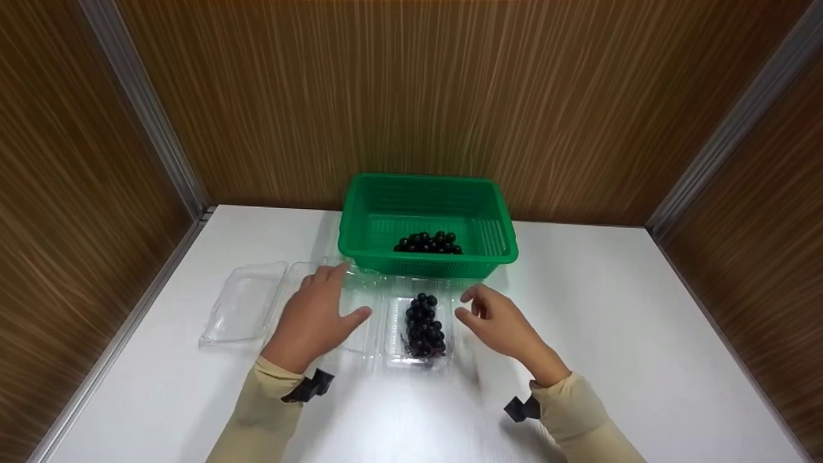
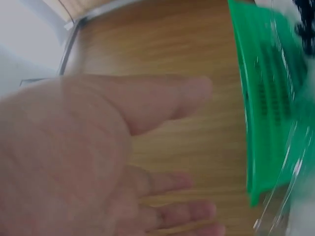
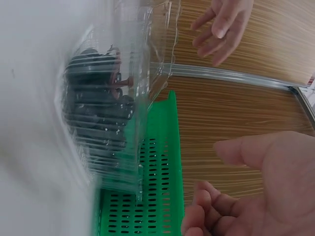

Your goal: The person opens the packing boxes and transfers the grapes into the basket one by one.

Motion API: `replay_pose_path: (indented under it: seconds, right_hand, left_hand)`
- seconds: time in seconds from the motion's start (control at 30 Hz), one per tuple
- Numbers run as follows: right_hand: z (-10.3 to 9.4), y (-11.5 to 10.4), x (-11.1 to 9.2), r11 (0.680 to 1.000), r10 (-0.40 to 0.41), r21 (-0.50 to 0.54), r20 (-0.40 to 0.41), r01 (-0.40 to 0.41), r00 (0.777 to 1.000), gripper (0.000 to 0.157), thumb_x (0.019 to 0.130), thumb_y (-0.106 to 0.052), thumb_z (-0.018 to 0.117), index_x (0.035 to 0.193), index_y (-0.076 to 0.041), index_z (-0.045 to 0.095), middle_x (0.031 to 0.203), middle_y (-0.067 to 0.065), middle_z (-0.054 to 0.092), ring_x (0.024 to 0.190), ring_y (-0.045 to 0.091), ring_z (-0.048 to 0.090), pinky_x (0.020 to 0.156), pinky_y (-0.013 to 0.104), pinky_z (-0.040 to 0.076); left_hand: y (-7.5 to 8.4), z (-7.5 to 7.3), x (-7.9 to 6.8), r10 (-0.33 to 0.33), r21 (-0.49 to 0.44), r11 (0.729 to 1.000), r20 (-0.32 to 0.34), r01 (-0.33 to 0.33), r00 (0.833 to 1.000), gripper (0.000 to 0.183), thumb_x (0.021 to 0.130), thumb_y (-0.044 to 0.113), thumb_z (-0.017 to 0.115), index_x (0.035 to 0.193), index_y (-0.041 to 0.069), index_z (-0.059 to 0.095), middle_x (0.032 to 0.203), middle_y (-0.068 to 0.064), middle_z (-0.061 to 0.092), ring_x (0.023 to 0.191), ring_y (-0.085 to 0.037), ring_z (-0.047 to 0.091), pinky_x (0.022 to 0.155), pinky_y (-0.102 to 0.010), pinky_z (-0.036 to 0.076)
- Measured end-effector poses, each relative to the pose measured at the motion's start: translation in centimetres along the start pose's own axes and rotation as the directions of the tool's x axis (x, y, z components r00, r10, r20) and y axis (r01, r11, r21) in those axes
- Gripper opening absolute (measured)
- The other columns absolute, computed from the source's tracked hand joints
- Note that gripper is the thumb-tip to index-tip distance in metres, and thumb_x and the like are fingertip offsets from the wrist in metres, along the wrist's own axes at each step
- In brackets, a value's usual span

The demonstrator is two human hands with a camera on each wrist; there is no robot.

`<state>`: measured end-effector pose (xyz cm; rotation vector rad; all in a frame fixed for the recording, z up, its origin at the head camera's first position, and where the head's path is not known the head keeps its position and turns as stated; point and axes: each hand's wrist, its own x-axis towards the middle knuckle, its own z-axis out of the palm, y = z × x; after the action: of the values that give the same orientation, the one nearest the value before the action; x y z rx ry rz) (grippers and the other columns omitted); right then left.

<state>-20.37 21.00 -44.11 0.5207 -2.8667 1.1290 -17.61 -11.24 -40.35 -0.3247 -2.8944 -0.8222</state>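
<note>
A bunch of dark grapes lies in one half of a clear plastic clamshell box, whose other half spreads out to the left. Above that left half is my left hand, its thumb apart from the fingers and nothing in its grasp. The left wrist view shows the same hand with straight fingers. Just right of the grapes hovers my right hand, fingers loosely bent and holding nothing. In the right wrist view, the grapes show through the box's clear side, apart from the right hand.
Behind the box stands a green plastic basket with more dark grapes inside. Another clear plastic piece lies at the left on the white table. Wood-grain panels enclose the back and sides.
</note>
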Motion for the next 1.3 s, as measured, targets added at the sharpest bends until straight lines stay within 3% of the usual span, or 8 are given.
replay_pose_path:
  seconds: [0.2,0.43,0.77,0.9,1.03,1.13,1.3]
  right_hand:
    - [0.4,-0.8,0.0,0.994,-0.104,-0.049,-0.033,0.102,0.994,0.025,0.098,-0.019,0.071,0.121,-0.01,0.069,0.102,0.001,0.066,0.094,0.02,0.063,0.082,0.04,0.053]
    - [1.2,-2.0,0.1,0.978,-0.091,-0.193,-0.06,0.078,0.994,0.03,0.095,-0.021,0.075,0.122,-0.009,0.072,0.11,0.005,0.072,0.099,0.027,0.068,0.085,0.045,0.056]
    - [2.2,-3.9,0.7,0.94,-0.168,-0.296,0.022,0.167,0.986,0.04,0.09,-0.021,0.081,0.126,-0.007,0.068,0.121,0.009,0.07,0.109,0.028,0.068,0.093,0.048,0.056]
    - [3.1,-3.6,1.2,0.906,-0.218,-0.362,0.048,0.221,0.975,0.033,0.09,-0.019,0.081,0.119,-0.006,0.072,0.116,0.008,0.072,0.108,0.027,0.068,0.093,0.047,0.056]
    - [3.8,-3.3,1.5,0.88,-0.249,-0.403,0.061,0.252,0.967,0.027,0.089,-0.017,0.081,0.112,-0.005,0.074,0.105,0.007,0.072,0.098,0.026,0.069,0.087,0.045,0.058]
    - [4.2,-3.0,1.4,0.855,-0.27,-0.438,0.081,0.278,0.959,0.028,0.087,-0.017,0.083,0.11,-0.005,0.074,0.099,0.006,0.071,0.092,0.025,0.067,0.084,0.045,0.057]
    - [4.7,-2.7,1.4,0.805,-0.332,-0.479,0.128,0.351,0.935,0.03,0.086,-0.019,0.083,0.111,-0.007,0.072,0.103,0.006,0.07,0.094,0.026,0.066,0.083,0.046,0.056]
  left_hand:
    - [1.1,1.5,0.2,0.093,-0.025,0.995,0.039,-0.093,0.995,0.088,0.088,0.05,0.079,0.156,0.007,0.043,0.154,-0.02,0.048,0.142,-0.039,0.045,0.11,-0.056,0.044]
    - [0.9,3.7,0.4,0.18,-0.019,0.984,0.125,-0.179,0.976,0.096,0.08,0.053,0.086,0.156,0.012,0.045,0.155,-0.015,0.048,0.141,-0.036,0.046,0.109,-0.054,0.047]
    - [0.2,4.9,0.4,0.204,-0.005,0.978,0.258,-0.21,0.944,0.097,0.077,0.046,0.09,0.155,0.007,0.046,0.157,-0.022,0.042,0.145,-0.043,0.039,0.112,-0.057,0.041]
    - [0.3,5.0,0.5,0.202,-0.016,0.978,0.283,-0.206,0.937,0.096,0.078,0.045,0.09,0.154,0.005,0.047,0.158,-0.023,0.041,0.146,-0.044,0.037,0.114,-0.058,0.04]
    - [0.4,5.2,0.7,0.222,-0.03,0.974,0.308,-0.224,0.925,0.095,0.079,0.046,0.089,0.155,0.007,0.046,0.159,-0.023,0.039,0.148,-0.042,0.035,0.114,-0.057,0.039]
    - [0.3,5.7,0.7,0.229,-0.018,0.972,0.301,-0.235,0.926,0.096,0.078,0.047,0.089,0.154,0.007,0.047,0.159,-0.022,0.04,0.148,-0.042,0.035,0.115,-0.057,0.038]
    - [-0.1,6.3,0.6,0.217,0.064,0.969,0.242,-0.238,0.946,0.098,0.074,0.05,0.09,0.151,0.005,0.05,0.155,-0.028,0.042,0.146,-0.046,0.036,0.119,-0.057,0.032]
